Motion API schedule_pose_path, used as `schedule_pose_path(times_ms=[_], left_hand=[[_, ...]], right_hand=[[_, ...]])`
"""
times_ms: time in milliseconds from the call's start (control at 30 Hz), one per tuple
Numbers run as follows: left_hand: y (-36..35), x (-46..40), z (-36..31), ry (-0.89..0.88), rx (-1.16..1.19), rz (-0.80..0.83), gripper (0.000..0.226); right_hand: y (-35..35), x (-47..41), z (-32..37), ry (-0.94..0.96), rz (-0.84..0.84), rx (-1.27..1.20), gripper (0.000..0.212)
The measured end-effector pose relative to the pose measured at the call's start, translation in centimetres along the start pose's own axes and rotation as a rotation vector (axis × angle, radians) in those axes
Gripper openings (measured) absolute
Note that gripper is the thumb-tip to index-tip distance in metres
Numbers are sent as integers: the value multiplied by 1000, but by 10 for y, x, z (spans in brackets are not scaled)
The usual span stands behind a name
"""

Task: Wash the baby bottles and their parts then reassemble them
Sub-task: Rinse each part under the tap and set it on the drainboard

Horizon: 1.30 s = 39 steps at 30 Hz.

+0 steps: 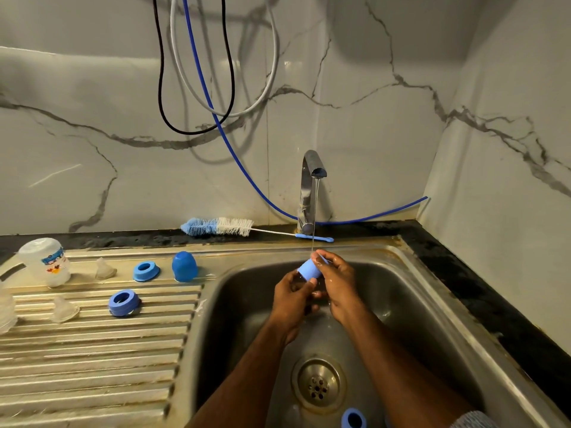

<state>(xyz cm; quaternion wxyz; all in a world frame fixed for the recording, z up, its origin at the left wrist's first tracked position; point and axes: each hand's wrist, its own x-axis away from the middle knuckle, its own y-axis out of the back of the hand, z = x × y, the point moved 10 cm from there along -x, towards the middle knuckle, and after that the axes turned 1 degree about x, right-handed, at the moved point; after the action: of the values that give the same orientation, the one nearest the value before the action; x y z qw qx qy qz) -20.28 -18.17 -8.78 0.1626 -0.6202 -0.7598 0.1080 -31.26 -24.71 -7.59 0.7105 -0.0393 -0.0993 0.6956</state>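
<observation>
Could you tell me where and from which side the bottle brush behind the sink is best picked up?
Probably by the blue handle tip, from above. The bottle brush lies flat along the dark counter against the wall, bristles to the left, thin wire stem between. The handle end lies beside the tap base, nearest the right hand.

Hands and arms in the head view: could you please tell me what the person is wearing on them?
Both forearms are bare, with no gloves, rings, watch or bracelet visible on the left hand or the right hand. Both hands look wet. A bit of grey-blue knitted fabric shows at the bottom edge by the right arm.
</observation>
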Motion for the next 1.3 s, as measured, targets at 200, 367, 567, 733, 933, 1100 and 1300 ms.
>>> schedule_pose_path(times_ms=[200,367,567,733,933,1100,1300], left_hand=[[17,-2,-16,-212,-439,-170,35],[20,-5,-21,-268,-684,-201,37],[30,-11,-13,-169,-567,-144,26],[75,-20,-7,-96,-690,-346,15],[73,-26,4,-84,-798,-307,17],[71,-29,10,-84,-844,-275,18],[68,-29,13,-86,-889,-249,14]], right_hand=[[-9,-5,10,221,187,711,27],[-16,4,-5,252,378,1028,54],[-13,8,-10,252,313,938,35],[-24,14,-33,119,447,986,47],[-10,4,-25,129,229,1035,47],[-5,2,-29,115,199,1136,38],[-13,5,-28,128,229,1163,44]])
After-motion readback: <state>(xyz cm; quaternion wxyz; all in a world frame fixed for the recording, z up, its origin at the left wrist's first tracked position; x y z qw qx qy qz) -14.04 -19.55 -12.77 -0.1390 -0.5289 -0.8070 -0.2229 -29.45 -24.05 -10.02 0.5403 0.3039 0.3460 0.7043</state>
